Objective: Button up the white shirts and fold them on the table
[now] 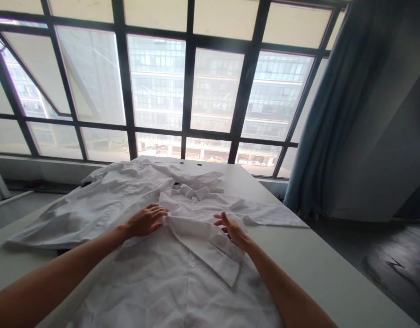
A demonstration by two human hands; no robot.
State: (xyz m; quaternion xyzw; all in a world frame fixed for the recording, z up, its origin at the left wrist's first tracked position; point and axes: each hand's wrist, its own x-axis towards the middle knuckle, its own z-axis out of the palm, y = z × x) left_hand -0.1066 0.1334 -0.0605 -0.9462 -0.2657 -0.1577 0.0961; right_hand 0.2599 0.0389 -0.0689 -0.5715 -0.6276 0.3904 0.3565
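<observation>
A white button-up shirt (169, 278) lies front up before me, its collar (198, 193) at the far end and its button line running towards me. One sleeve (206, 246) is folded slantwise over the front, the cuff pointing near and right. The other sleeve (278, 215) stretches out to the right. My left hand (146, 220) rests at the shirt's left side, fingers stretched out against the edge of the fold. Over the right end of the fold, my right hand (232, 231) is open with its fingers apart, gripping nothing. Whether its fingertips touch the cloth I cannot tell.
More white garments (104, 205) lie rumpled on the left of the white table (309, 269). Two dark round holes sit near the table's far edge. Beyond are large framed windows (158, 82), one tilted open, and a blue-grey curtain (329, 127) at the right.
</observation>
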